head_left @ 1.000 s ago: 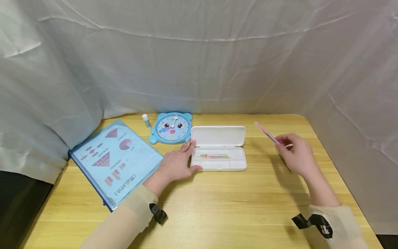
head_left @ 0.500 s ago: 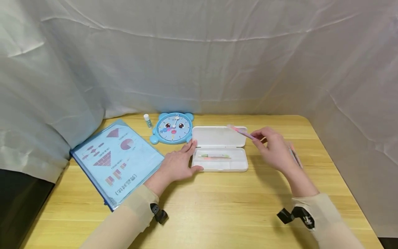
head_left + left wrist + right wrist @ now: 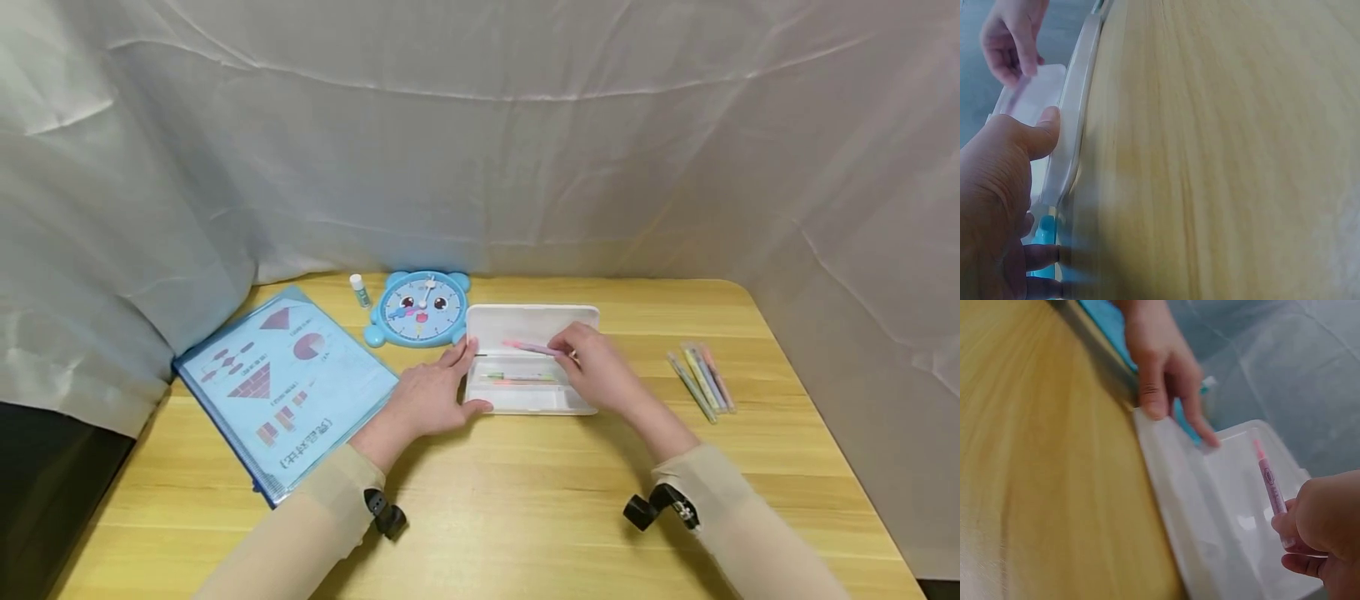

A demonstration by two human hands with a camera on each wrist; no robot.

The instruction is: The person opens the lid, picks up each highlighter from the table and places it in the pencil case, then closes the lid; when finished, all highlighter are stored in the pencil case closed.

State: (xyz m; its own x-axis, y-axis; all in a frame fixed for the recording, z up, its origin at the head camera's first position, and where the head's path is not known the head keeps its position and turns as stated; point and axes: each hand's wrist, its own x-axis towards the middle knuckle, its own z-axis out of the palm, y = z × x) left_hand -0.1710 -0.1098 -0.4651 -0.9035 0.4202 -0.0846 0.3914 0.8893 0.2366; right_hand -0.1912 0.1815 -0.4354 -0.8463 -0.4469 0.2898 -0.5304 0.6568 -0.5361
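Note:
A white pencil case (image 3: 534, 400) lies on the table with its lid (image 3: 498, 325) raised; green and orange pens (image 3: 517, 379) lie inside. My left hand (image 3: 431, 396) rests at the case's left end, thumb on the near corner and straight fingers reaching toward the hinge side. In the left wrist view, the left thumb (image 3: 1044, 134) touches the case's near wall. Over the case, my right hand (image 3: 596, 367) pinches a pink and purple pen (image 3: 531, 347) by its right end. The right wrist view shows that pen (image 3: 1271, 487) slanting up from the thumb and fingertips, over the white plastic.
Several coloured pens (image 3: 705, 379) lie together on the right of the table. A blue toy clock (image 3: 420, 310) and a glue stick (image 3: 360, 292) stand behind the left hand. A blue document folder (image 3: 300, 392) lies at left. Grey cloth (image 3: 480, 167) hangs behind.
My right hand has carried the pink and purple pen leftward from the table's right side to over the case. The pens at right are now uncovered. My left hand has stayed at the case.

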